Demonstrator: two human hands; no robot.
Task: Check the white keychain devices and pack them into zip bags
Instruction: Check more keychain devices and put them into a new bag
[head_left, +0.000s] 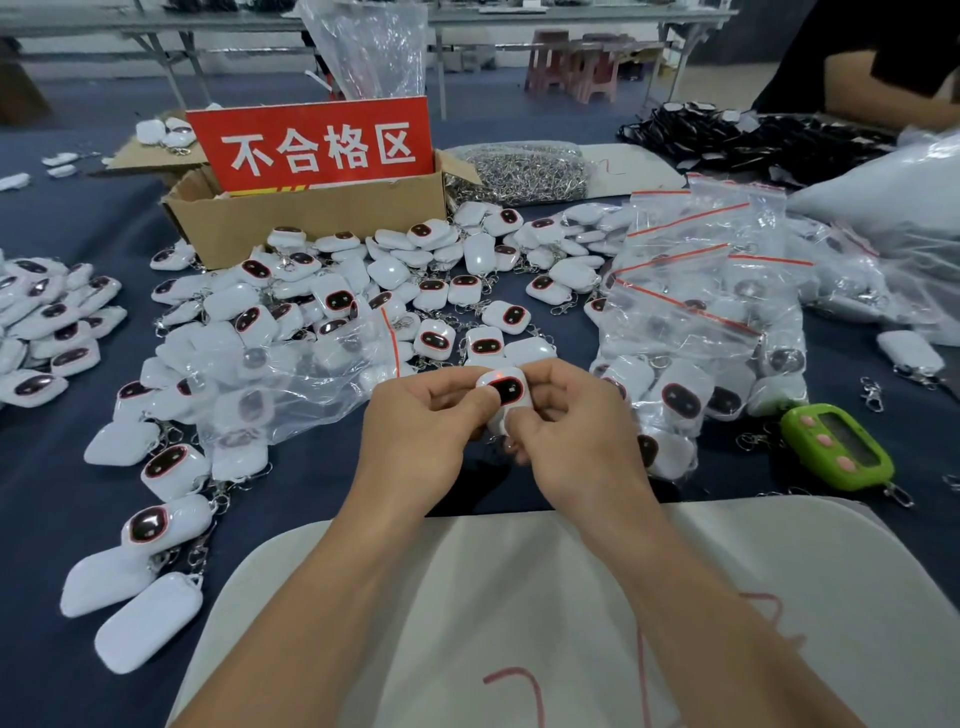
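Note:
A white keychain device (506, 388) with a dark oval screen ringed in red is held between both hands above the dark table. My left hand (421, 421) pinches its left side, thumb on the face. My right hand (566, 421) grips its right and lower side. A small red light glows at its top edge. A heap of loose white devices (363, 291) spreads across the table behind. An empty zip bag (311, 374) lies over some devices at left. Filled zip bags (696, 312) with red seals are piled at right.
A cardboard box (311, 218) with a red sign (311, 143) stands at the back. A pile of metal chains (519, 174) lies behind the heap. A green device with pink buttons (836, 447) lies at right. Another person's arm (883, 88) is at far right.

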